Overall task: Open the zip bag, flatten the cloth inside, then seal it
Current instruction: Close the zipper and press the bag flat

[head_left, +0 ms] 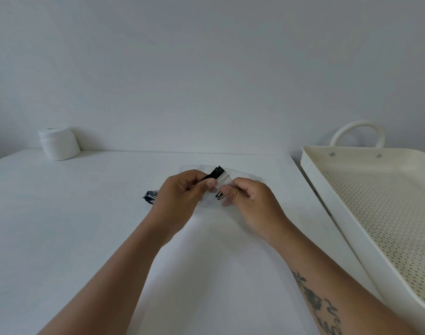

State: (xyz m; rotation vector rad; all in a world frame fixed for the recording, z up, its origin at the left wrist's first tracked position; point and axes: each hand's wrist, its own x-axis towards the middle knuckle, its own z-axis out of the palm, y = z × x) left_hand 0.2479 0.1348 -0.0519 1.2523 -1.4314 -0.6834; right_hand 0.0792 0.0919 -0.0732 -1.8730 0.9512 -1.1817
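Observation:
A clear zip bag [243, 176] with a black zip strip and a small black logo lies on the white table [73, 213], mid-centre. My left hand [180, 192] pinches the black zip strip near its right end. My right hand [250, 197] pinches the bag's edge close to the logo. The two hands almost touch. A dark end of the strip or cloth [149, 196] pokes out left of my left hand. Most of the cloth is hidden by my hands and the pale bag.
A white roll of paper [59, 143] stands at the back left against the wall. A cream perforated tray with a looped handle [310, 163] sits to the right, beyond the table's right edge.

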